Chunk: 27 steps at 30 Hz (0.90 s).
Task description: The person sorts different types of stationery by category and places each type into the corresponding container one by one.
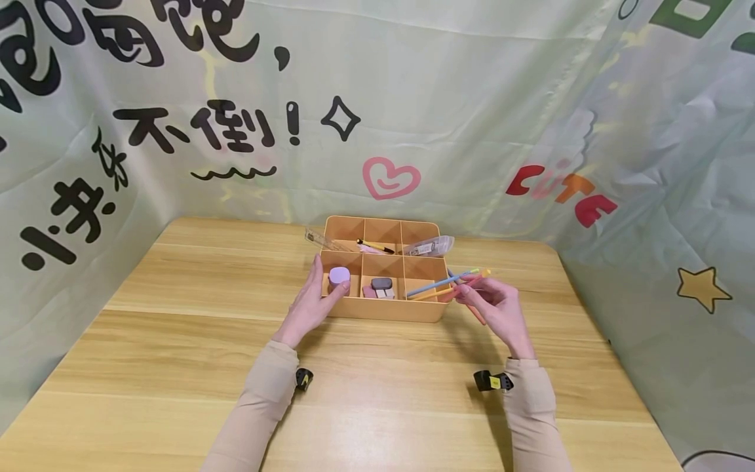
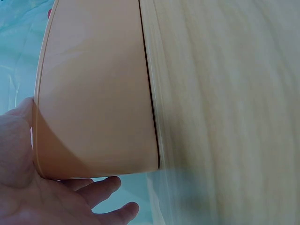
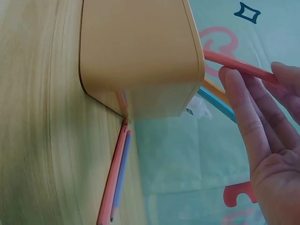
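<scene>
An orange divided organizer box (image 1: 383, 311) stands on the table. My left hand (image 1: 309, 305) grips its front left corner, with the thumb over the rim and the fingers along the outer left side. Beside the box's right end, my right hand (image 1: 495, 308) pinches a red pencil (image 3: 241, 66) between thumb and fingers. One end of that pencil reaches over the rim of the front right compartment. A blue pencil (image 1: 433, 286) and a yellow-orange pencil (image 1: 429, 295) lean in that compartment. On the table beside the box lie another red pencil (image 3: 112, 176) and a purple-blue pencil (image 3: 122, 173).
A small purple object (image 1: 339, 276) sits in the front left compartment. The front middle one holds a dark grey block (image 1: 382, 283) and smaller pieces. Behind are a clear ruler-like strip (image 1: 321, 240), a yellow-black pen (image 1: 375, 246) and a clear packet (image 1: 430, 247). Printed cloth (image 1: 472, 131) surrounds the table.
</scene>
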Motion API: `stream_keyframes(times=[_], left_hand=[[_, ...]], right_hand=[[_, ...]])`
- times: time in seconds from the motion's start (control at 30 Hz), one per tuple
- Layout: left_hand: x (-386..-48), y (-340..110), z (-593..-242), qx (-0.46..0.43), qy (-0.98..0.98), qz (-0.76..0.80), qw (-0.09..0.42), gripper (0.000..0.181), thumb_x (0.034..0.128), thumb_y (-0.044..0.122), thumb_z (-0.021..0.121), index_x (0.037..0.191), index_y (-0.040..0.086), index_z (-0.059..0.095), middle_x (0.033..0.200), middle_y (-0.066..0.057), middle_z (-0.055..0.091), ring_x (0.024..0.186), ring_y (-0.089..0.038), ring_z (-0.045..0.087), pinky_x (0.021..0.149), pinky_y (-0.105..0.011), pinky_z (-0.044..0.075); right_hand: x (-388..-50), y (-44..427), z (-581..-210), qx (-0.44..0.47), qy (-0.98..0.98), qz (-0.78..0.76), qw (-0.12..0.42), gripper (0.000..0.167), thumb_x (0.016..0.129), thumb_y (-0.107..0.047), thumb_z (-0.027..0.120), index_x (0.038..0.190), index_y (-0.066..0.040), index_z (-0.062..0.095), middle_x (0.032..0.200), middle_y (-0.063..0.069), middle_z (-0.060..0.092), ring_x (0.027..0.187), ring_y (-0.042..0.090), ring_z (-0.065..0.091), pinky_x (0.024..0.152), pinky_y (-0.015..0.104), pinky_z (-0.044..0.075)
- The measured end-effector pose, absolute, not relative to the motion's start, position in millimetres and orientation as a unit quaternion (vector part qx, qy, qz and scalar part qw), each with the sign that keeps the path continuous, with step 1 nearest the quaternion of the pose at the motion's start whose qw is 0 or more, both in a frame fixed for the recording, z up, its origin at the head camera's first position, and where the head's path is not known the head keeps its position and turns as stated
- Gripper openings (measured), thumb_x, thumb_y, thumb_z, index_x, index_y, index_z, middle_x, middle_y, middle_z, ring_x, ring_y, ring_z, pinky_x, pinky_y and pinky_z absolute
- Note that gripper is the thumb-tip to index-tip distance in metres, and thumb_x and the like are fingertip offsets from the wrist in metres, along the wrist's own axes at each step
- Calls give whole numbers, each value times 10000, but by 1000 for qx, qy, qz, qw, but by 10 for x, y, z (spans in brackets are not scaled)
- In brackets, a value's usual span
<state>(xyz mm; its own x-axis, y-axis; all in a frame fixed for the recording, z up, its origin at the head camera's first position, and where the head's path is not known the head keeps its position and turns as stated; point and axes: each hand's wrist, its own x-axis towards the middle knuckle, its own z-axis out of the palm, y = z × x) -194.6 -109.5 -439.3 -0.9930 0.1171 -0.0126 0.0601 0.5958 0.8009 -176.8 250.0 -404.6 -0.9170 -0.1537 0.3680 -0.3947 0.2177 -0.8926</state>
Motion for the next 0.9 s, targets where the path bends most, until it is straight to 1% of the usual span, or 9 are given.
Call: stream_keyframes(times=[0.23, 0.37, 0.47, 0.57, 0.63, 0.73, 0.8, 0.83, 0.9], left_hand=[[-1948, -1095, -4393, 51, 894, 445, 31, 1010, 998, 581, 507, 1602, 59, -112, 1695, -183, -87, 1574, -354, 53, 1282, -513, 117], [-1948, -1097, -4394, 51, 892, 447, 31, 1015, 994, 587, 508, 1603, 60, -111, 1696, -180, -90, 1573, -355, 61, 1282, -514, 122], [-1949, -1098, -4396, 51, 893, 446, 31, 1014, 996, 585, 507, 1603, 54, -107, 1695, -182, -90, 1572, -357, 65, 1280, -520, 126], [-1949, -1099, -4397, 50, 893, 445, 32, 1013, 996, 582, 508, 1603, 53, -106, 1695, -182, -89, 1571, -358, 65, 1279, -523, 127], [-1949, -1099, -4396, 50, 894, 445, 32, 1014, 996, 584, 508, 1604, 54, -106, 1695, -182, -89, 1571, -364, 66, 1279, -525, 127], [-1948, -1100, -4396, 49, 893, 446, 32, 1016, 994, 590, 507, 1604, 60, -108, 1696, -180, -88, 1570, -365, 68, 1278, -527, 128], [-1949, -1100, -4397, 50, 893, 445, 31, 1017, 994, 591, 506, 1604, 59, -108, 1695, -181, -89, 1570, -370, 69, 1278, -528, 127], [-1950, -1100, -4398, 49, 893, 446, 31, 1018, 993, 592, 507, 1604, 59, -107, 1696, -182, -87, 1570, -367, 70, 1278, -527, 128], [-1950, -1101, -4400, 50, 893, 446, 31, 1018, 993, 591, 508, 1604, 57, -106, 1696, -183, -85, 1570, -364, 70, 1278, -527, 128]], right_hand=[[-1760, 2536, -4037, 157, -784, 592, 101, 239, 949, -12, 662, 1127, 147, 645, 898, -127, 768, 778, 63, 762, 700, 279, 634], [-1758, 2550, -4041, 156, -786, 589, 104, 264, 947, -6, 661, 1135, 173, 616, 879, -149, 765, 761, 52, 756, 675, 264, 632], [-1763, 2562, -4056, 158, -785, 588, 110, 240, 943, 8, 659, 1116, 169, 620, 875, -152, 763, 751, 52, 754, 667, 279, 634], [-1765, 2577, -4066, 157, -790, 580, 121, 187, 938, 15, 663, 1081, 134, 646, 867, -140, 766, 739, 49, 753, 660, 287, 633], [-1760, 2582, -4062, 151, -796, 572, 127, 161, 934, 2, 676, 1056, 107, 666, 865, -61, 782, 732, 40, 749, 656, 271, 629], [-1737, 2563, -4026, 137, -810, 554, 135, 138, 916, -4, 703, 1015, 88, 670, 885, 162, 780, 718, 30, 743, 642, 224, 615], [-1738, 2552, -4030, 129, -819, 541, 141, 143, 897, -6, 727, 992, 81, 664, 899, 280, 749, 708, 9, 736, 636, 194, 604], [-1742, 2547, -4037, 127, -822, 536, 144, 153, 889, -3, 734, 987, 84, 655, 909, 321, 733, 705, -4, 731, 636, 182, 600], [-1771, 2557, -4083, 121, -828, 526, 152, 186, 873, -5, 752, 993, 85, 642, 900, 319, 736, 700, -43, 717, 635, 156, 591]])
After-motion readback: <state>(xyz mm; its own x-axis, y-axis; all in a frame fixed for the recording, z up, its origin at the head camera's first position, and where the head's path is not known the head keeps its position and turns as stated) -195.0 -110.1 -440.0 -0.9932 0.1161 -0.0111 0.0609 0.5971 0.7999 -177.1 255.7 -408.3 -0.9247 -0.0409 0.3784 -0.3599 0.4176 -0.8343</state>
